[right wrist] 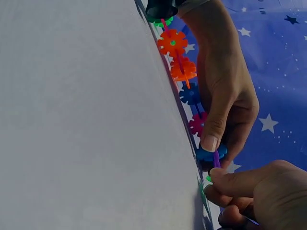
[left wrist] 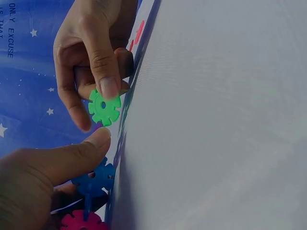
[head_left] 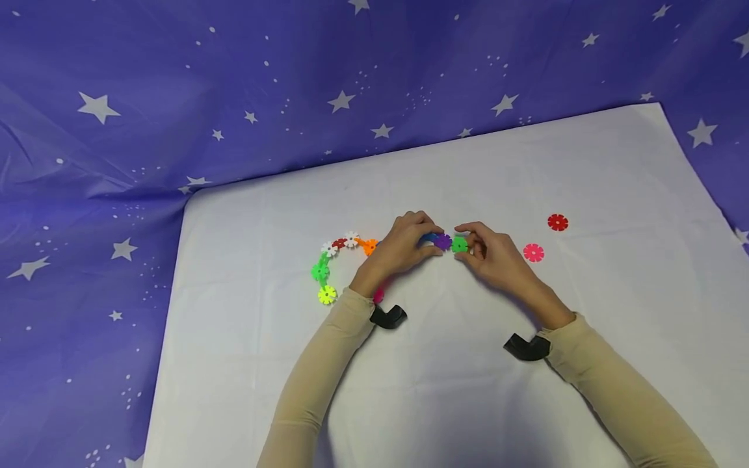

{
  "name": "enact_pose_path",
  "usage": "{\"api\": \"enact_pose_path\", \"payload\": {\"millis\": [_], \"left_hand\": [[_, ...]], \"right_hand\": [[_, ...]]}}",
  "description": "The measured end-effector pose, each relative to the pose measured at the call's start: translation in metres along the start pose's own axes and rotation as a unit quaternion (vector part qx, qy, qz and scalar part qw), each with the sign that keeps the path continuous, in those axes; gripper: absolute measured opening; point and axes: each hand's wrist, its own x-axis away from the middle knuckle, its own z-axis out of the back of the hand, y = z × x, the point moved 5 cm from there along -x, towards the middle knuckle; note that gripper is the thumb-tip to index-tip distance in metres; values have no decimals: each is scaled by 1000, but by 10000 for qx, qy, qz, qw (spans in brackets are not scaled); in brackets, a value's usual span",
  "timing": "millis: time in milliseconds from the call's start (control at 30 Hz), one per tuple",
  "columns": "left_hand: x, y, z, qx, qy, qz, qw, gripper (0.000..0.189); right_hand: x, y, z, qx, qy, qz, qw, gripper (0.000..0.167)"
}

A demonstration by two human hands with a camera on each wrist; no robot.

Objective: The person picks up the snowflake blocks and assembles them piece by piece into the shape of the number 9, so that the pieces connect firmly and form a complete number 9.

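My left hand (head_left: 405, 247) grips a chain of notched, flower-shaped plastic discs near its end, thumb by a blue disc (left wrist: 96, 176) and a purple disc (head_left: 443, 241). Facing it, my right hand (head_left: 496, 257) pinches a light green disc (left wrist: 104, 108) between thumb and fingers. The green disc meets the purple one's edge, its plane turned across it in the right wrist view. From the left hand the chain curves leftward through an orange disc (head_left: 370, 247), white and red discs and a green disc (head_left: 319, 271) to a yellow disc (head_left: 327, 295). The left hand hides part of it.
Two loose discs lie right of the right hand: a red one (head_left: 558, 222) and a pink one (head_left: 534, 253). A white cloth (head_left: 433, 403) covers the table. Behind its far edge hangs a purple star-patterned curtain (head_left: 281, 84). Black wrist mounts (head_left: 528, 348) stick out from both sleeves.
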Motion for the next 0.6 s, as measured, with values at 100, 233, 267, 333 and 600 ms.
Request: {"api": "enact_pose_path", "payload": {"millis": [100, 233, 267, 333, 600], "left_hand": [[0, 0, 0, -23, -14, -9, 10000, 39], [-1, 0, 0, -46, -14, 3, 10000, 40], [-1, 0, 0, -50, -10, 4, 10000, 40], [-1, 0, 0, -36, -9, 16, 10000, 40], [0, 0, 0, 123, -9, -25, 9999, 39]], "right_hand": [[1, 1, 2, 35, 33, -11, 10000, 39], [1, 1, 4, 25, 118, 54, 9999, 35], [1, 1, 4, 7, 144, 82, 9999, 34], [1, 0, 5, -42, 192, 132, 9997, 34], [1, -5, 5, -45, 237, 389, 9990, 33]]}}
